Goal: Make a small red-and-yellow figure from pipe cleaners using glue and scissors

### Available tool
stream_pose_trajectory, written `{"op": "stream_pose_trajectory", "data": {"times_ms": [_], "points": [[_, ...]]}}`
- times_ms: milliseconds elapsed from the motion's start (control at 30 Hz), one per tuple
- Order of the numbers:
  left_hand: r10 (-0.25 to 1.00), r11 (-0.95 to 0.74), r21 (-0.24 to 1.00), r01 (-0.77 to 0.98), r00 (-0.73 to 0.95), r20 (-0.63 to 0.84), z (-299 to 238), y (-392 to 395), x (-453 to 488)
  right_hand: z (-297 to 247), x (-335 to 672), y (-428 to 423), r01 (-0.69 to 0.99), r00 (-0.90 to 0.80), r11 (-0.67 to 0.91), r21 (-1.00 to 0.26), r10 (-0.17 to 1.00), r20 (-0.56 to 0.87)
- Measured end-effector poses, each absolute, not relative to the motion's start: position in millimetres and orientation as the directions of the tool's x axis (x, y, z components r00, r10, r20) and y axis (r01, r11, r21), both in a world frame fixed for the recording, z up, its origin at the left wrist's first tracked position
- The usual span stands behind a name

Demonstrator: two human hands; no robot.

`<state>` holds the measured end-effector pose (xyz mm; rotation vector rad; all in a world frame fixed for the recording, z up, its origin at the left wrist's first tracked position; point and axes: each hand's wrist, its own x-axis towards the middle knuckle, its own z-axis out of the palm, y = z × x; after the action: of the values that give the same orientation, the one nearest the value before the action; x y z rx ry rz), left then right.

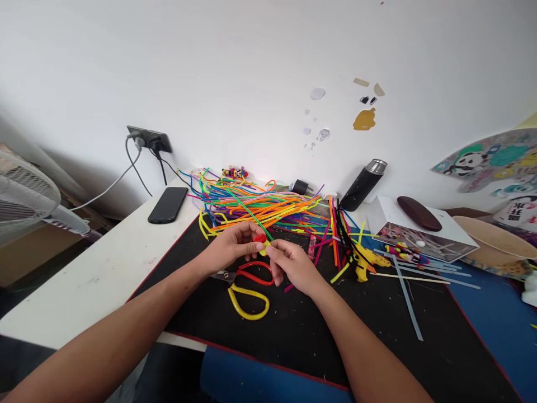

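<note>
My left hand (235,245) is closed in a pinch on a small red and yellow piece (260,240), which looks wound from pipe cleaners. My right hand (291,262) meets it from the other side, thumb and fingers pinched at its yellow end. From between the hands a green pipe cleaner (251,215) slants up and to the left. Just below them lie scissors (251,291) with one red and one yellow handle, blades partly behind my left wrist. A pile of coloured pipe cleaners (268,208) spreads behind my hands.
A black mat (335,330) covers much of the white table (84,266). A phone (168,205) lies left. To the right are a yellow figure (364,262), glue sticks (409,305), a black flask (364,184) and a white box (455,232) bearing a dark case (419,214).
</note>
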<state>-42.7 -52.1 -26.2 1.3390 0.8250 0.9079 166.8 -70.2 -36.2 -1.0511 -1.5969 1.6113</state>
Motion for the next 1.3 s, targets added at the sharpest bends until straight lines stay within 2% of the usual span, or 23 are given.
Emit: {"op": "stream_pose_trajectory", "data": {"times_ms": [367, 567, 800, 1300], "points": [[0.908, 0.04, 0.994, -0.106, 0.419, 0.008, -34.0, -50.3, -40.5, -39.4, 166.1, -71.0, 0.167, -0.471, -0.018, -0.986, 0.877, -0.095], [0.911, 0.034, 0.993, -0.113, 0.413, 0.016, -34.2, -49.5, -42.0, -45.4, 165.9, -70.7, 0.094, -0.483, -0.056, -0.994, 0.87, -0.094], [0.922, 0.049, 0.973, -0.225, 0.386, 0.043, -36.1, -45.8, -46.1, -40.5, 166.8, -70.9, -0.062, -0.481, -0.156, -0.986, 0.87, -0.108], [0.909, 0.026, 0.985, -0.172, 0.414, 0.048, -35.5, -46.2, -45.3, -38.5, 167.0, -70.8, -0.027, -0.519, -0.162, -0.986, 0.846, -0.124]]}}
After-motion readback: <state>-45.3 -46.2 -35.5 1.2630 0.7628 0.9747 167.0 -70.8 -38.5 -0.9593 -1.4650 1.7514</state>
